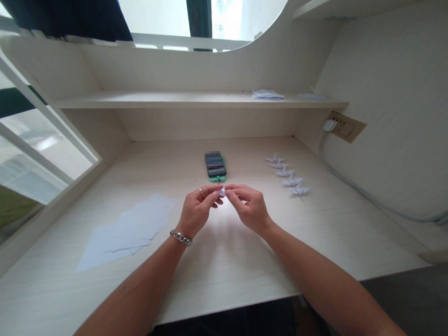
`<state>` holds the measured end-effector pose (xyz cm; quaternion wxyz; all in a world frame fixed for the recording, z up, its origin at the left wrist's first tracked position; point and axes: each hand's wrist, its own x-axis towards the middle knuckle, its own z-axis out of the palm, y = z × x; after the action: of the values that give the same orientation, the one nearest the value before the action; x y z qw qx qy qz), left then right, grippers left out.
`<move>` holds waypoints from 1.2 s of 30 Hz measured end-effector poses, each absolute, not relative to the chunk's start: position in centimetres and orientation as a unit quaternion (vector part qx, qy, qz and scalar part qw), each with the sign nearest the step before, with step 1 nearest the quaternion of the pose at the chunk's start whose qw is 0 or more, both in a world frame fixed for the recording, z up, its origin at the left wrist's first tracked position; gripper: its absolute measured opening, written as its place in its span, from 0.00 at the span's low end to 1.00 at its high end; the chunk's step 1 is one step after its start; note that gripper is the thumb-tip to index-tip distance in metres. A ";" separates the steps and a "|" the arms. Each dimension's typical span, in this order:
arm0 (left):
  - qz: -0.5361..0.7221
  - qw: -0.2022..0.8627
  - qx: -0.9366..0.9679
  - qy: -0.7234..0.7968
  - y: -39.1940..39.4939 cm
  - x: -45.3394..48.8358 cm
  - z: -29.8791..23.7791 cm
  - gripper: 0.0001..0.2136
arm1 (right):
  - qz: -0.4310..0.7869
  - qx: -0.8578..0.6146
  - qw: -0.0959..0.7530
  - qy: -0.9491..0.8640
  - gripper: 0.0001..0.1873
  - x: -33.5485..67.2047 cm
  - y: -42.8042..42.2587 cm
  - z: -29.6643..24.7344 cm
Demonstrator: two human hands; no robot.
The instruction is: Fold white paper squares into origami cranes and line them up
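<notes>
A small piece of folded white paper (221, 192) is pinched between my two hands, above the middle of the desk. My left hand (198, 207), with a ring and a chain bracelet at the wrist, grips its left side between thumb and fingers. On the other side, the thumb and forefinger of my right hand (249, 206) close on it. Fingers cover most of the paper, so its exact shape is hard to make out. To the right, several folded paper cranes (284, 173) stand in a slanting row. Just beyond my hands lies a phone (215, 164) in a green case.
White paper sheets (137, 224) overlap on the left of the desk (228, 267). A shelf (191, 98) runs along the back, bearing folded papers (267, 94). On the right wall, a plug sits in a socket (346, 126), its grey cable (374, 199) trailing along the wall.
</notes>
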<state>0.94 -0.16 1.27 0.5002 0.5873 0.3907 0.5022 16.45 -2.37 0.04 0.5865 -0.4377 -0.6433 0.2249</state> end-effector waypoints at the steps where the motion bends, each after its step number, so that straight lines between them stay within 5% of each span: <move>1: 0.503 0.498 0.587 0.392 -0.1 0.9 1.2 0.12 | 0.225 -0.438 0.585 -0.645 0.10 16.5 -2.4 0.0; 15: 0.507 0.461 0.602 0.410 0.1 0.9 1.0 0.16 | 0.425 -0.451 0.597 -0.509 0.17 17.6 -0.1 -0.8; 29: 0.486 0.495 0.625 0.359 0.3 0.7 0.5 0.24 | 0.487 -0.423 0.564 -0.516 0.16 17.4 -0.1 -1.1; 36: 0.481 0.490 0.627 0.366 0.0 0.8 0.7 0.13 | 0.558 -0.391 0.562 -0.469 0.17 17.2 -0.3 -0.8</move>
<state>0.80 -0.04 0.73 0.4903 0.6274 0.3662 0.4815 17.16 -0.33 -0.78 0.5621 -0.3914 -0.4691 0.5575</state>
